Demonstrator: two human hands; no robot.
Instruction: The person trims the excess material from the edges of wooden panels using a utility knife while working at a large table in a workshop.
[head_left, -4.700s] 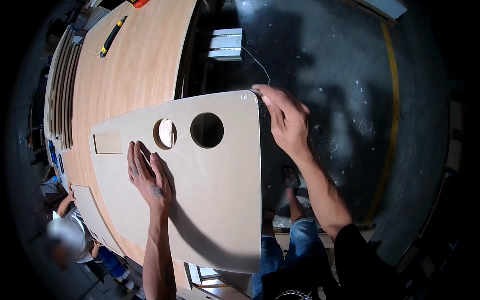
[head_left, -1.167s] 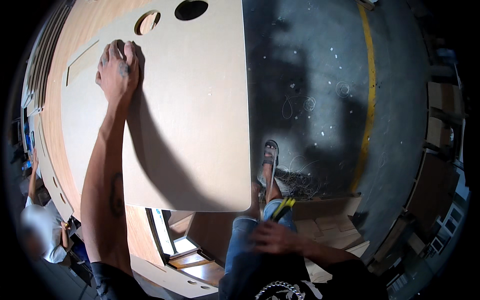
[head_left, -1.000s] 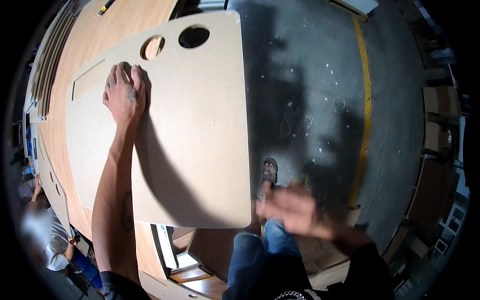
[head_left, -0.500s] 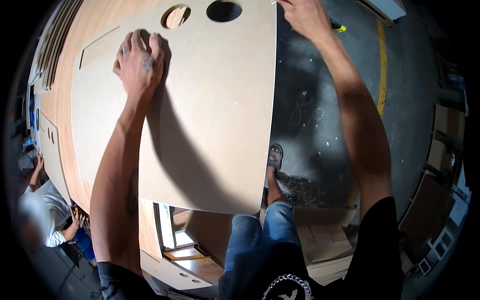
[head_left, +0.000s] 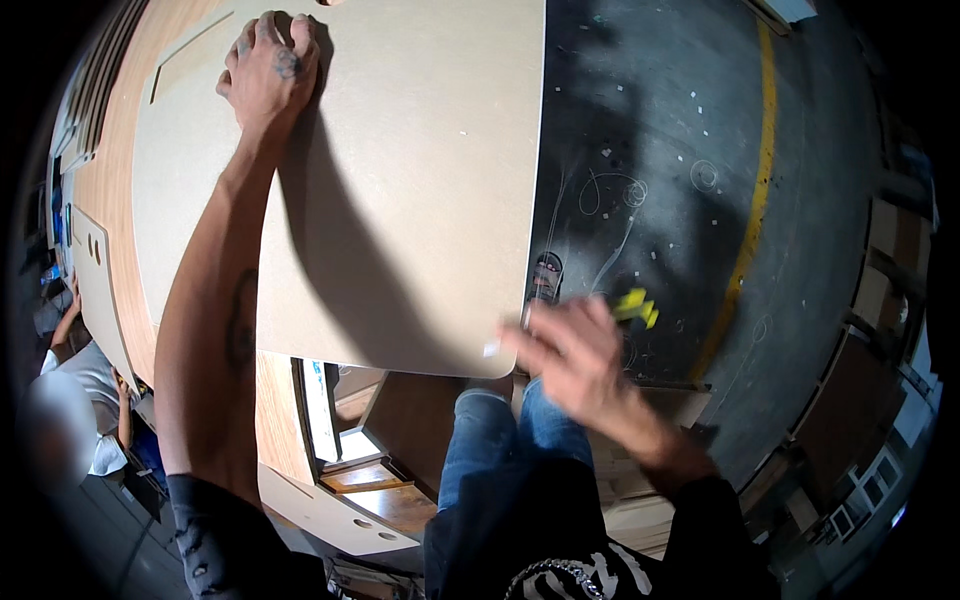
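A large pale board [head_left: 430, 180] with a rounded near corner lies over a wood-grain surface. On its far left part my left hand [head_left: 270, 85] rests, fingers spread and slightly bent. My right hand [head_left: 580, 365], smeared by motion, is closed around a yellow hand tool [head_left: 637, 307] at the board's near right corner. The yellow end sticks out on the right of the fist. A small whitish blur [head_left: 490, 348] shows at the fingertips over the board's edge; I cannot tell what it is.
At left, another person [head_left: 95, 410] is beside a smaller board with holes [head_left: 100, 270]. Stacked strips [head_left: 100, 85] lie at the far left. The dark floor [head_left: 670, 200] carries thin curled scraps and a yellow line [head_left: 755, 220]. Panels [head_left: 840, 390] lean at right.
My right hand has swept from the board's far right edge to its near right corner, bringing the yellow tool along. My left hand stays on the board; the view has shifted.
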